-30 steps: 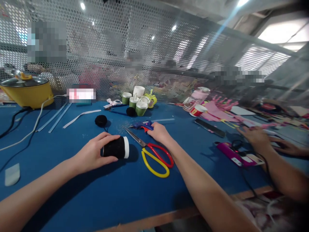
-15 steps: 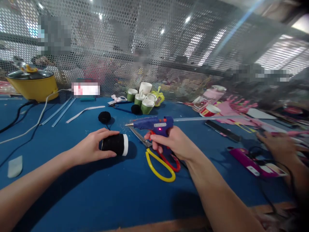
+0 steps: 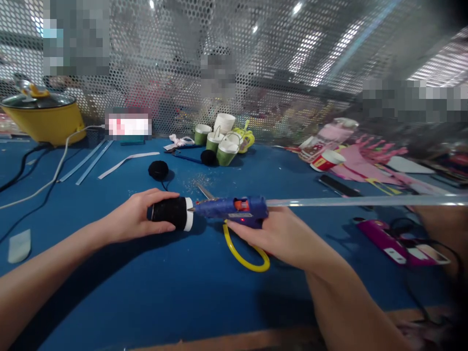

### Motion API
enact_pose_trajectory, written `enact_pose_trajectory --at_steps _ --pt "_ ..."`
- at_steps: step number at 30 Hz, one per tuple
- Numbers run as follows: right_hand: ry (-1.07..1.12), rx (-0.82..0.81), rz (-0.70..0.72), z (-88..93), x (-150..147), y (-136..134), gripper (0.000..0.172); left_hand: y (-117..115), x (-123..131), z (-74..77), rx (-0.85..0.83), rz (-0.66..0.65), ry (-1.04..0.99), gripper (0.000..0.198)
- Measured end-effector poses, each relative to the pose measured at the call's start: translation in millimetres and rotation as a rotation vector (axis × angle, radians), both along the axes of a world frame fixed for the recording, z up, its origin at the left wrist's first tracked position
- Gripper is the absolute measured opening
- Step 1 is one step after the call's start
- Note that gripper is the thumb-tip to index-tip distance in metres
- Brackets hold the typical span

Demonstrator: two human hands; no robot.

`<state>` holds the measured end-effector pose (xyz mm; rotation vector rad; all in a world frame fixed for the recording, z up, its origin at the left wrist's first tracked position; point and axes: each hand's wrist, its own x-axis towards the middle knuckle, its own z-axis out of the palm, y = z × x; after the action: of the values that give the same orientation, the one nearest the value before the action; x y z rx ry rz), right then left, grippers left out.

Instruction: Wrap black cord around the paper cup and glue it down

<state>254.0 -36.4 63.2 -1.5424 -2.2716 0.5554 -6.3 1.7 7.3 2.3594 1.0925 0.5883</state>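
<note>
My left hand (image 3: 137,218) is closed round a cup wrapped in black yarn (image 3: 169,213), lying sideways with its white rim to the right. In my right hand (image 3: 280,234) is a blue hot glue gun (image 3: 234,210) with a lit red light and a long clear glue stick (image 3: 358,200) out of its back. The gun's metal nozzle meets the white rim, or lies just over it. Beneath the gun are scissors (image 3: 248,264); one yellow handle loop and part of the blade show. Behind the cup sits a ball of black yarn (image 3: 158,170), its strand running toward the cup.
Green-and-white cups (image 3: 226,153) stand at the back by the perforated screen. A yellow electric pot (image 3: 46,119) is at the far left, near pale strips (image 3: 127,160). On the right lie a phone (image 3: 338,185), a purple power strip (image 3: 380,239) and pink material (image 3: 356,163).
My right hand has lowered the glue gun, bringing its nozzle from above and behind the cup to the white rim. My left hand keeps its hold. The view has shifted slightly.
</note>
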Motion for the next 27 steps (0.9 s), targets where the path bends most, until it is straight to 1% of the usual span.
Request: enact_pose_trajectory --at_steps 4,8,12,16,21,27 --pt "-0.041 0.02 0.043 0.5 -1.3 0.6 0.017 0.0 0.0 -0.4 0.014 -0.003 0.003 0.055" --pt "-0.105 0.042 0.029 0.1 -2.4 -1.1 0.013 -0.3 0.2 0.8 0.011 -0.006 0.004 0.055" --pt "-0.16 0.094 0.026 -2.2 -0.8 -2.6 0.019 -0.5 -0.1 1.6 0.003 -0.003 0.017 0.055" --pt "-0.142 0.112 0.052 -1.6 -1.5 -1.9 0.016 -1.2 -0.5 1.9 0.013 -0.034 0.01 0.053" --pt "-0.115 0.144 0.069 -2.0 -1.0 -5.6 0.018 -2.0 -0.1 2.5 0.031 -0.05 0.029 0.054" --pt "-0.082 0.114 0.038 -1.8 -0.3 -9.3 0.021 -2.3 -0.2 2.7 0.039 -0.066 0.026 0.055"
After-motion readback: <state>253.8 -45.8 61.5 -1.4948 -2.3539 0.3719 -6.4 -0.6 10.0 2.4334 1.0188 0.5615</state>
